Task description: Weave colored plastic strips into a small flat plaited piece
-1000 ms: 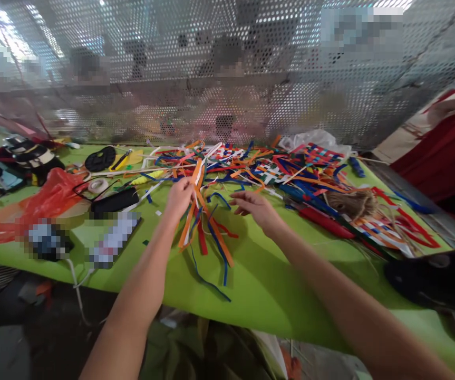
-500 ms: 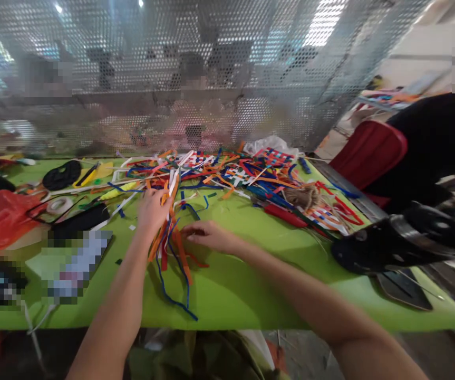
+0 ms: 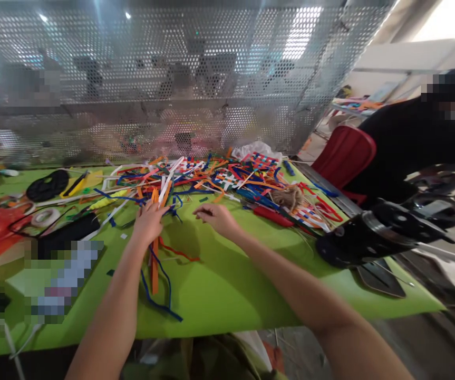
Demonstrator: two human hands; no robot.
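My left hand [image 3: 148, 224] rests over a bunch of coloured strips, its fingers around them. An orange strip [image 3: 155, 269] and a thin blue strip [image 3: 164, 309] trail out below it toward the table's front edge. White strips [image 3: 167, 184] stick out above the same hand. To its right, my right hand [image 3: 217, 217] hangs over the green tabletop [image 3: 227, 279] with fingers curled and tips together. Whether anything is pinched there cannot be made out. A short red strip [image 3: 180, 254] lies between the hands.
Behind the hands spreads a tangled heap of strips with woven pieces [image 3: 227, 179]. Twine [image 3: 286, 198] and a red-handled tool [image 3: 272, 216] lie right of it. A black machine part [image 3: 369, 237] stands at right. Tape [image 3: 44, 217] and a yellow cutter [image 3: 76, 184] lie left. A person [image 3: 401, 126] is at right.
My right hand has moved away from the strips to the right. The strips below my left hand lie closer together. The whole view has shifted slightly.
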